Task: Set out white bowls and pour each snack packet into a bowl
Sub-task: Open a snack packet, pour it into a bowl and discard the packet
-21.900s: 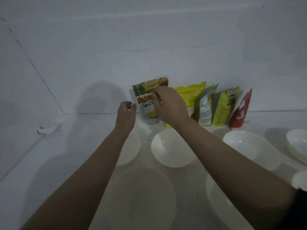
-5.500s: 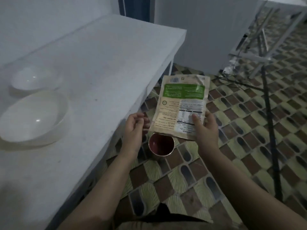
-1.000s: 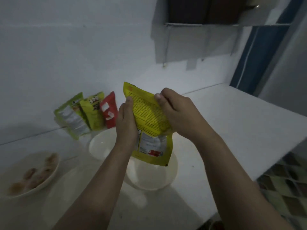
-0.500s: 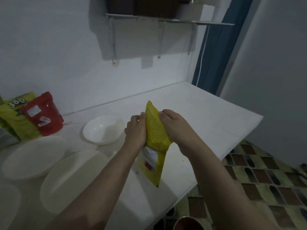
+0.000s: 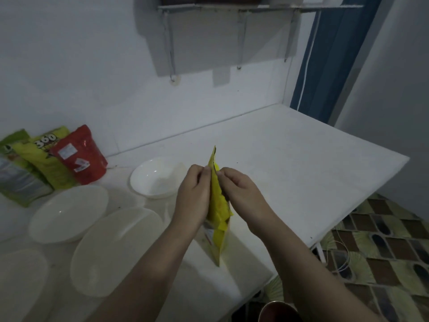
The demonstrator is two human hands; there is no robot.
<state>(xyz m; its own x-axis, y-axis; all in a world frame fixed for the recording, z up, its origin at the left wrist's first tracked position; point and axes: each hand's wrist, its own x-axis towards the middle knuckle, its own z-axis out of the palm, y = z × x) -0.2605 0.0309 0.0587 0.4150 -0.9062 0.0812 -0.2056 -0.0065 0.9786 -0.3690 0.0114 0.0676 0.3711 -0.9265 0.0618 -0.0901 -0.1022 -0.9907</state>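
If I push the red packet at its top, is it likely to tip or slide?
It would probably tip. The red packet stands upright, taller than its base, leaning toward the wall. It looks like a soft pouch, so it may buckle first. Its glossy film might also slide on the smooth counter.

Our two forearms come in bare from the bottom edge, with no sleeve showing on either. Our left hand (image 5: 193, 194) and right hand (image 5: 239, 190) wear nothing: no gloves, rings, watch or band at the wrists. The fingers are short, with nails trimmed close. The dim light hides finer marks.
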